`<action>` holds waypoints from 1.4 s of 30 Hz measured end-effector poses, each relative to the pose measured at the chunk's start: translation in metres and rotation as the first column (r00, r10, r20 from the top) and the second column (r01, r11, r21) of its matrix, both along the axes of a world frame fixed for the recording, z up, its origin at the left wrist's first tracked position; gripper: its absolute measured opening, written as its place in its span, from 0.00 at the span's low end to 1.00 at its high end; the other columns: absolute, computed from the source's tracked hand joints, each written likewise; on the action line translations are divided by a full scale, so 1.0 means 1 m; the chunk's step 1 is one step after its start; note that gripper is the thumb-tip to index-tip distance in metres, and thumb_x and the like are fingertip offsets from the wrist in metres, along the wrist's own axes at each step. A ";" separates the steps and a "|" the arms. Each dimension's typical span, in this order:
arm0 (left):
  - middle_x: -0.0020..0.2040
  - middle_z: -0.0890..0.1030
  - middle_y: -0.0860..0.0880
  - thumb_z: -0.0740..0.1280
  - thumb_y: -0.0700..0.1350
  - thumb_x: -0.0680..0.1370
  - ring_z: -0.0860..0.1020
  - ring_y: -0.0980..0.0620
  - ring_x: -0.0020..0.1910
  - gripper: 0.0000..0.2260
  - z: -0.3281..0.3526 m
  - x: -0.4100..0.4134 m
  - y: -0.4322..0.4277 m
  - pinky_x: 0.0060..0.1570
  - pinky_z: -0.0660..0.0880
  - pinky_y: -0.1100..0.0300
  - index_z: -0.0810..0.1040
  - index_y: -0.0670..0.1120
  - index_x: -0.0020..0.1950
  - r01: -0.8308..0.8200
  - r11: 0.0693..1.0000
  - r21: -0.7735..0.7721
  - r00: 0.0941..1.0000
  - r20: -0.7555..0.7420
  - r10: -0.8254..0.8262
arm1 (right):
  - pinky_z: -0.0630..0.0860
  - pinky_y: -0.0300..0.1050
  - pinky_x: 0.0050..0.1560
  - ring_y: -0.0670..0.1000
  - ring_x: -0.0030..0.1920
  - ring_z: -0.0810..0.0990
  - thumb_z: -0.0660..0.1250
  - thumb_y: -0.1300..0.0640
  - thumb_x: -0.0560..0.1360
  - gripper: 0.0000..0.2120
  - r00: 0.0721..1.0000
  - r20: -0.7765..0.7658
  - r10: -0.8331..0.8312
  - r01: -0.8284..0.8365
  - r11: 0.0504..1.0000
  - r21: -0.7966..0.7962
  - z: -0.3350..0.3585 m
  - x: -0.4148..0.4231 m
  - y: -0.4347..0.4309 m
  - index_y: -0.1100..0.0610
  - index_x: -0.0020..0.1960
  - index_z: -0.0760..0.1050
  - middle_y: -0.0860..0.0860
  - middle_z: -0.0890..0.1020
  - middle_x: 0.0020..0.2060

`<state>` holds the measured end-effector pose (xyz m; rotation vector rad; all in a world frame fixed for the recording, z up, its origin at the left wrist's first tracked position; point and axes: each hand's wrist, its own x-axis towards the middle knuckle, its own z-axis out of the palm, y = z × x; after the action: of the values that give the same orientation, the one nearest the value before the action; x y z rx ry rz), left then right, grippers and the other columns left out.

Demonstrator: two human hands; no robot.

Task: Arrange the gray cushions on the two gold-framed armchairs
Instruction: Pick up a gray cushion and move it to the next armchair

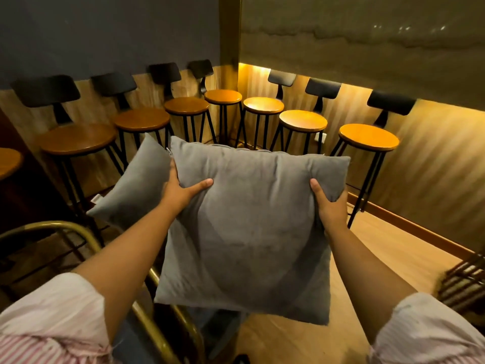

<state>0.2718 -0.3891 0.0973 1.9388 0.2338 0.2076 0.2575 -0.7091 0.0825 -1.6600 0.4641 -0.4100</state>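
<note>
A dim corner of a room is seen, with a dark wall at 11 o'clock, a pale stone-like panel at 1 o'clock and lit wooden wainscoting below both. Along these walls a row of bar stools (368, 136) with round wooden seats and black backrests is lined up, running from 9 o'clock round to 2 o'clock. A light wooden floor (393, 240) is visible at 4 o'clock.

At the centre a large gray cushion (252, 232) is held up in the air, tilted with its top edge away from the camera. Its left side is clasped by the left hand (181, 191), thumb laid across the front face, fingers hidden behind; its right side is clasped by the right hand (331, 206) in the same manner (both grips are therefore clenched on this one cushion). Both forearms are bare, with striped sleeves (60, 319) rolled back.

A second gray cushion (136, 185) is seen at 9 o'clock, just beside the left hand and partly behind the first; whether it is touched by the fingers cannot be told. Below it, at 7 o'clock, the curved gold frame (78, 229) of an armchair is visible. Another frame of dark bars (464, 282) shows at 4 o'clock, blurred.
</note>
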 end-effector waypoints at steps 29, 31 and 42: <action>0.79 0.38 0.47 0.47 0.71 0.73 0.40 0.40 0.78 0.35 -0.202 0.265 -0.073 0.73 0.43 0.37 0.38 0.64 0.75 0.208 0.888 0.409 0.777 -0.621 0.104 | 0.43 0.65 0.74 0.63 0.76 0.39 0.48 0.29 0.73 0.39 0.734 -0.652 0.191 -0.629 0.555 -0.545 -0.167 0.319 0.016 0.41 0.75 0.34 0.59 0.38 0.77; 0.79 0.37 0.47 0.47 0.70 0.74 0.40 0.40 0.78 0.34 -0.195 0.256 -0.075 0.73 0.43 0.37 0.37 0.62 0.76 0.223 0.884 0.410 0.771 -0.630 0.097 | 0.42 0.65 0.74 0.63 0.76 0.39 0.48 0.30 0.74 0.38 0.722 -0.662 0.203 -0.647 0.537 -0.542 -0.161 0.314 0.014 0.42 0.75 0.34 0.59 0.38 0.77; 0.80 0.49 0.46 0.56 0.57 0.79 0.59 0.44 0.76 0.30 -0.119 0.104 -0.096 0.73 0.60 0.48 0.50 0.53 0.78 0.060 0.934 0.351 0.899 -0.426 0.103 | 0.53 0.60 0.74 0.60 0.75 0.56 0.52 0.39 0.78 0.32 0.653 -0.557 0.513 -0.739 0.273 -0.616 -0.109 0.204 0.043 0.51 0.77 0.49 0.58 0.58 0.76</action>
<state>0.3759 -0.4853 -0.0216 2.3331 0.5489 -0.1962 0.4611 -0.6666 -0.0267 -2.6664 -0.3631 0.3006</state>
